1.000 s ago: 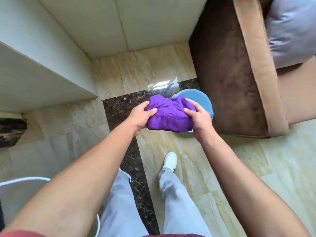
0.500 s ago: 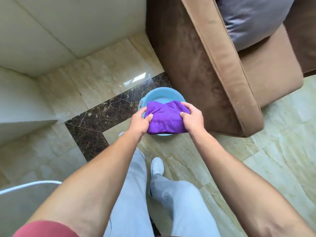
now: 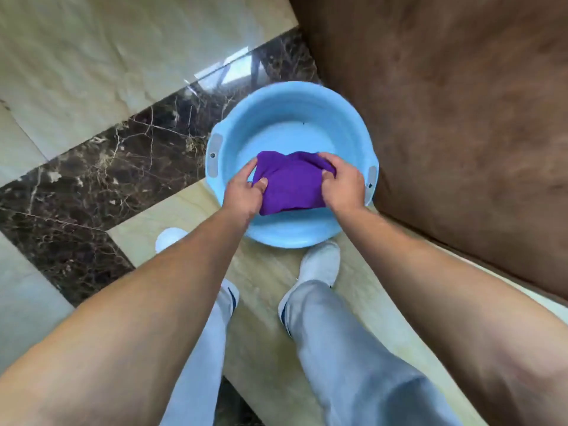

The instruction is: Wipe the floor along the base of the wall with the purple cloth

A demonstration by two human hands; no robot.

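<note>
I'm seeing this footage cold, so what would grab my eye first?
The bunched purple cloth, gripped by the left hand and right hand, sits mid-frame over a round light-blue plastic basin. The basin stands on the glossy marble floor, beside a brown suede sofa on the right.

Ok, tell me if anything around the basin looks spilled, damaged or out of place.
Nothing stands out. The blue basin sits upright on the floor beside the brown sofa. Both hands, left hand and right hand, hold the bunched purple cloth over it. No puddle shows on the tiles.
</note>
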